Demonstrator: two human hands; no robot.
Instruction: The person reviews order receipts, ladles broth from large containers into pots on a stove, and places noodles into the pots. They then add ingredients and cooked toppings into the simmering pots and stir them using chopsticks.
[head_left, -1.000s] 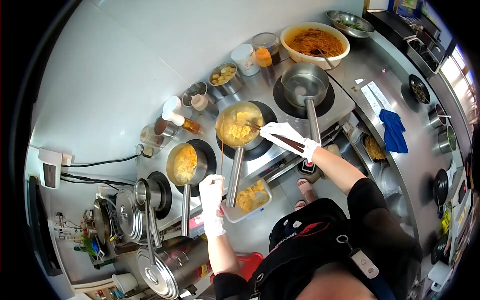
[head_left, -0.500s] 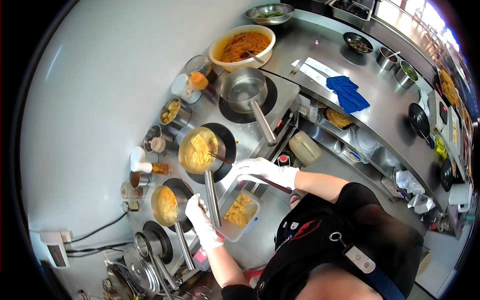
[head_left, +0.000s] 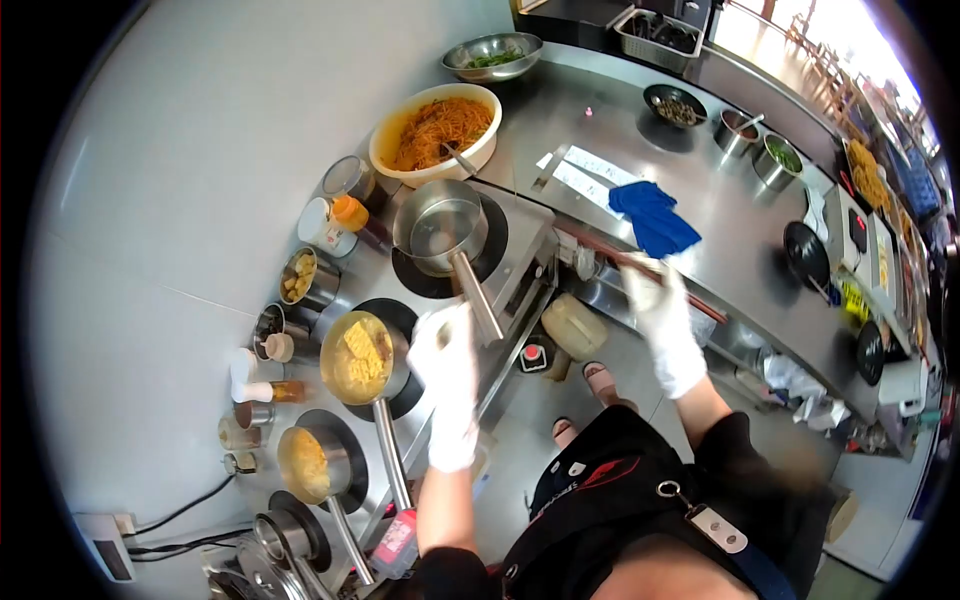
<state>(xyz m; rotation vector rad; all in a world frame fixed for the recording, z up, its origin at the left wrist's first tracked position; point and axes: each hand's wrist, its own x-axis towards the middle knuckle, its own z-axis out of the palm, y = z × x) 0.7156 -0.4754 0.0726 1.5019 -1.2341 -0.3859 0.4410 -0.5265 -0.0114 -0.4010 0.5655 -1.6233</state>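
Note:
My right hand (head_left: pixel 660 315), in a white glove, is closed around long dark chopsticks (head_left: pixel 700 300) beside the counter edge. My gloved left hand (head_left: pixel 445 365) is over the stove front, close to the end of the upper saucepan's handle (head_left: pixel 478 298); motion blur hides its fingers. That saucepan (head_left: pixel 440 225) contains clear liquid. In the middle saucepan (head_left: pixel 333 385) lies a block of yellow noodles (head_left: pixel 366 355) in broth. The lower saucepan (head_left: pixel 288 470) has an orange-yellow food in liquid. No hand touches the middle or lower pan.
A white bowl (head_left: pixel 380 160) of reddish shredded food stands at the stove's far end. Jars and bottles (head_left: pixel 325 228) line the wall side. A blue cloth (head_left: pixel 655 218) lies on the steel counter (head_left: pixel 600 120). Below are a plastic jug (head_left: pixel 573 330) and a red-capped bottle (head_left: pixel 533 355).
My right hand has lifted the chopsticks out of the middle pan and carried them right toward the counter. My left hand has moved up toward the upper saucepan's handle. The view has shifted.

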